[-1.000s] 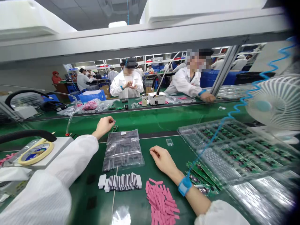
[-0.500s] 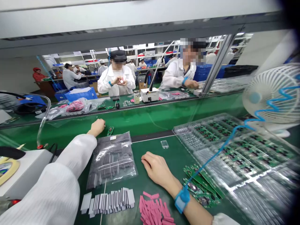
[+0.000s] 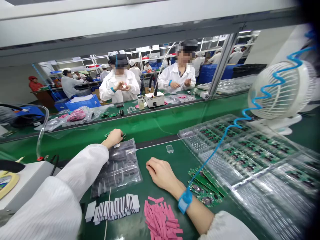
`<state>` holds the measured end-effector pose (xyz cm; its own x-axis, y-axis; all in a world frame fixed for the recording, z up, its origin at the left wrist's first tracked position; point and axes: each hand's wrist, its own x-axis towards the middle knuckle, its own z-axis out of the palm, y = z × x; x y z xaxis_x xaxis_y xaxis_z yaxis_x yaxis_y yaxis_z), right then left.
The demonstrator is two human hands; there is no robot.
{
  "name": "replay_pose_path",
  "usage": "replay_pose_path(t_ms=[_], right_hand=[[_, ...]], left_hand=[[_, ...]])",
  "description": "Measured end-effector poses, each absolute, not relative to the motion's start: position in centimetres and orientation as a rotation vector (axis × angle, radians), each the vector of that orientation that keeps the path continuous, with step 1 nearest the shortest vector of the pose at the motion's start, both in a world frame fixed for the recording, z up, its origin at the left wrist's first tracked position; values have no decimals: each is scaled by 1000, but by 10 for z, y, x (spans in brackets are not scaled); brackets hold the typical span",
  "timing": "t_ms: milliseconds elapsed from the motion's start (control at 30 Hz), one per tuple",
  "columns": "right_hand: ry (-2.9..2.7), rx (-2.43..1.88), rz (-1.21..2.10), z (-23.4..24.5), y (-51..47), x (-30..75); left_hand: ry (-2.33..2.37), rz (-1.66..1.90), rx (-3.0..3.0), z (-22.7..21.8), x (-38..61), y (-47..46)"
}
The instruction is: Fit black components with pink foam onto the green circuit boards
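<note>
My left hand [image 3: 115, 137] reaches to the far edge of the bench, its fingers curled down on a small green circuit board [image 3: 124, 135]. Another bit of green board [image 3: 107, 134] shows on the hand's other side. Below that wrist lies a clear plastic bag [image 3: 122, 166] packed with grey-white strips. My right hand [image 3: 161, 173] rests on the green mat with fingers curled in; whatever may be inside is hidden. A small clear plastic piece [image 3: 170, 149] lies just beyond it. Nearer me are a row of grey-white pads [image 3: 116, 210] and a heap of pink strips [image 3: 161, 218].
Loose circuit boards [image 3: 207, 190] lie beside my right forearm. Clear trays of boards [image 3: 240, 160] cover the right side, with a white fan [image 3: 282, 90] behind. A blue coiled cord [image 3: 217, 146] runs to my wrist strap [image 3: 185, 200]. Co-workers sit across the green divider [image 3: 155, 121].
My left hand has moved right, onto the small board at the far edge. My right hand stays put on the mat. The view has shifted slightly. A co-worker opposite has drawn an arm in.
</note>
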<state>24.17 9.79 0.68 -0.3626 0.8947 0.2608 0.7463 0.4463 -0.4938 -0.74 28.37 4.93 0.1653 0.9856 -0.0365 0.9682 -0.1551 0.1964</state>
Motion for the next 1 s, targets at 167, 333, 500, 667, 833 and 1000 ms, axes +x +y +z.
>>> replay_pose_path(t_ms=[167, 333, 500, 667, 833, 1000], right_hand=[[-2161, -1345, 476, 4, 98, 241], [-2034, -1256, 572, 3, 97, 242], [-1718, -1155, 701, 2, 104, 244], [-1527, -894, 950, 14, 95, 240], [-1483, -650, 1079, 32, 67, 225], [-1510, -589, 1044, 37, 61, 222]], left_hand=[[1876, 96, 2158, 47, 6, 284], [1775, 332, 2052, 63, 23, 282], [1494, 679, 1909, 90, 35, 240], [1101, 811, 1658, 83, 37, 133], [948, 928, 1464, 68, 31, 60], [856, 1072, 1460, 49, 30, 56]])
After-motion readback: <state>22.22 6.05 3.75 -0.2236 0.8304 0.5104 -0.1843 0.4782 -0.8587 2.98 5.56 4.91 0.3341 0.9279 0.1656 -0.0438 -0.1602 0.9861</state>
